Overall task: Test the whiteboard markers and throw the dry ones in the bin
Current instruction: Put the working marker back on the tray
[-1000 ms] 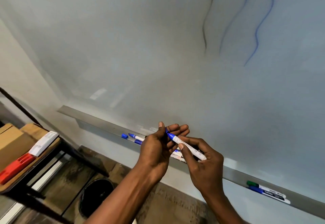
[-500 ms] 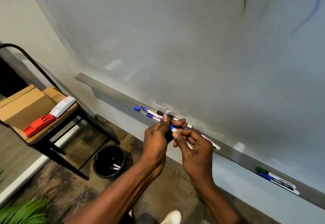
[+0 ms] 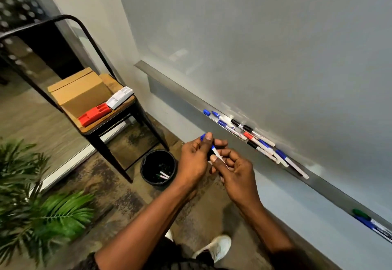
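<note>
Head view: since a second ago the gaze has dropped from the test lines to the floor. Left hand (image 3: 194, 159) grips the blue marker (image 3: 218, 155) at its cap end; right hand (image 3: 237, 172) pinches its white barrel. Bin (image 3: 146, 181) sits below-left of both hands, so disposal appears likely. Barrel print is unreadable.

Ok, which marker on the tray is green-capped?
The green-capped marker at the far right of the tray, beside a blue marker; the cluster further left has only blue, black and red caps.
</note>
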